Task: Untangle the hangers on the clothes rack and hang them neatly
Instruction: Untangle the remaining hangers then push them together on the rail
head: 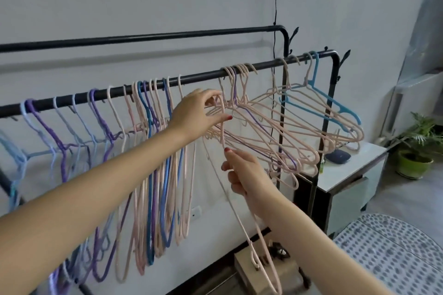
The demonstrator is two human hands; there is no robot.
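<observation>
Pink hanger (239,199) gripped by both: left hand (195,112) hook, right hand (242,170) neck.

The clothes rack (196,78) looks like black metal tubing with a faint sheen. The hangers (153,175) look like thin wire with a matt pink, purple or blue coating. A glossy green pot (412,165) holds a plant.

No text, label, brand, number or sign can be read anywhere in the frame.
</observation>
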